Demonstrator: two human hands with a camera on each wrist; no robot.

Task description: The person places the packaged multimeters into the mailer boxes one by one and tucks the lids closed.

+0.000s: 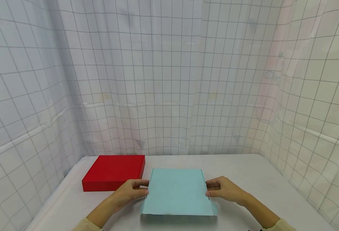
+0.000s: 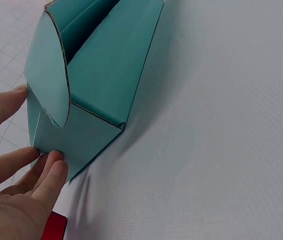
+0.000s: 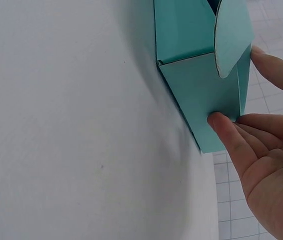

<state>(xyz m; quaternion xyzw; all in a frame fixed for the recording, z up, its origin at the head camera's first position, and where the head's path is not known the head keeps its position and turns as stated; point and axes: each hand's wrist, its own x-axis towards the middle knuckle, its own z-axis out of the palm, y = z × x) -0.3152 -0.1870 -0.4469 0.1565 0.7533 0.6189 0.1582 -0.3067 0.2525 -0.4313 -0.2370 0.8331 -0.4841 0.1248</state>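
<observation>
A light-blue cardboard box [image 1: 176, 192] lies on the white table in front of me, its lid raised at the near edge. In the left wrist view the lid's side flap [image 2: 49, 75] sticks out past the side wall, with a dark gap under the lid. My left hand [image 1: 129, 194] touches the box's left side with its fingertips, the thumb near the lid's edge. On the opposite side my right hand [image 1: 227, 191] rests its fingertips against the wall, and another flap [image 3: 231, 40] shows above them. Neither hand has its fingers wrapped round the box.
To the left, beyond my left hand, a closed red box [image 1: 114, 170] lies flat on the white-covered table [image 1: 244, 170]. White curtains with a grid pattern [image 1: 169, 80] enclose the table at the back and both sides.
</observation>
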